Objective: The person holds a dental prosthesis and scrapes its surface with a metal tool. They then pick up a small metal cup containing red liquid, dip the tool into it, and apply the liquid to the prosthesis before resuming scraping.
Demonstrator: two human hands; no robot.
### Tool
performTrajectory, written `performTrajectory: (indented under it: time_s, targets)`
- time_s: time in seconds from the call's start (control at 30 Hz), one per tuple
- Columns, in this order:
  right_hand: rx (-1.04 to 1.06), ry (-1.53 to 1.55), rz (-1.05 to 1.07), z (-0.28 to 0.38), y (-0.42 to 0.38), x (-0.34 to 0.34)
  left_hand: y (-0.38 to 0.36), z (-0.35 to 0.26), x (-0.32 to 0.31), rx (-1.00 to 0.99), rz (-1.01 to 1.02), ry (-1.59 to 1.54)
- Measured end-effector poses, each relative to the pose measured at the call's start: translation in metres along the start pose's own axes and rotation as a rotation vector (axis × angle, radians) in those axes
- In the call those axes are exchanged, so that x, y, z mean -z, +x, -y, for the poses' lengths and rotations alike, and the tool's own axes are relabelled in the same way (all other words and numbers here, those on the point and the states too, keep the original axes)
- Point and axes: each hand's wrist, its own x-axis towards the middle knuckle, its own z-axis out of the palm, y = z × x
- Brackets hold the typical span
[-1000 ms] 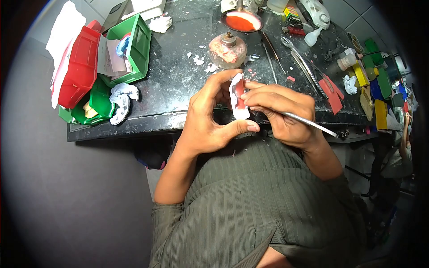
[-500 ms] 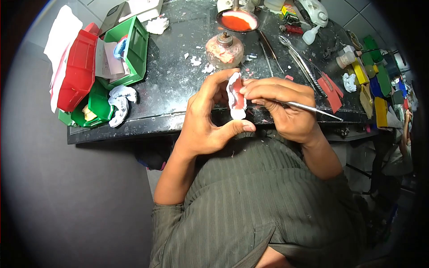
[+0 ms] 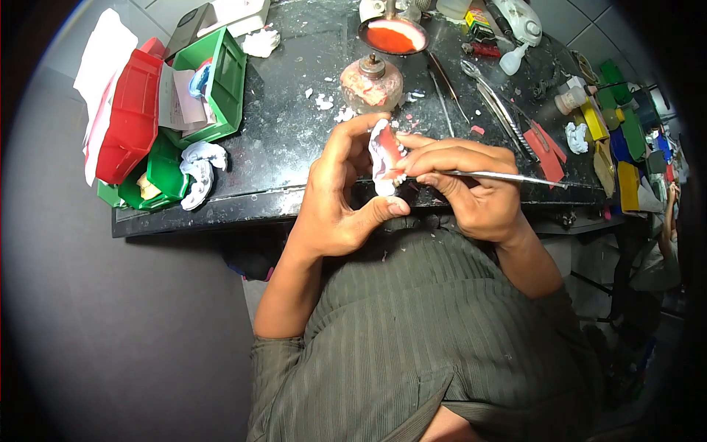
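Between the thumb and fingers of my left hand [image 3: 335, 195] stands a dental model [image 3: 380, 158], white plaster with red-pink wax and a row of small white teeth along its right side. My right hand [image 3: 475, 180] is closed in a pen grip around a thin metal wax carver [image 3: 508, 177]. The carver's working tip meets the wax near the lower teeth; its handle points right. Just beyond my hands, a glass spirit burner [image 3: 371, 82] with a metal wick top sits on the black bench. Behind it is a round pan [image 3: 392, 35] of red wax.
Red and green bins [image 3: 213, 96] stand at the left, beside white plaster pieces [image 3: 199, 173]. Pliers [image 3: 497, 103], thin tools and pink wax sheets [image 3: 543, 151] lie to the right. Coloured boxes [image 3: 628, 184] line the right edge. White crumbs dot the black bench [image 3: 287, 110].
The dental model has turned in my left hand, so its teeth and wax show more. The carver has swung to a more level angle, its tip now at the lower teeth.
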Motion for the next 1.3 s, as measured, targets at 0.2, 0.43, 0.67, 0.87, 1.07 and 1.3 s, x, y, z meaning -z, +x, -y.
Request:
performTrajectory:
  time_s: [0.2,0.43,0.67,0.87,1.07,1.3]
  targets:
    - [-0.018,0.008,-0.024,-0.003,-0.004,-0.001,0.002,0.000,-0.001,-0.010,-0.002,-0.026]
    - [-0.175,0.291,-0.287,-0.008,-0.006,0.019,-0.001,0.001,0.004,0.065,0.002,-0.194]
    - [-0.892,-0.376,0.093,0.022,0.004,0.069,-0.001,0.003,0.008,0.063,0.018,-0.336]
    - [-0.730,-0.772,0.256,0.027,0.000,0.078,-0.001,0.001,0.005,0.075,-0.008,-0.325]
    - [-0.290,-0.398,0.073,0.081,-0.006,0.091,0.000,0.000,0.005,0.083,-0.035,-0.352]
    - [0.735,1.283,0.202,0.084,-0.017,0.089,0.000,0.000,0.005,0.127,-0.064,-0.301]
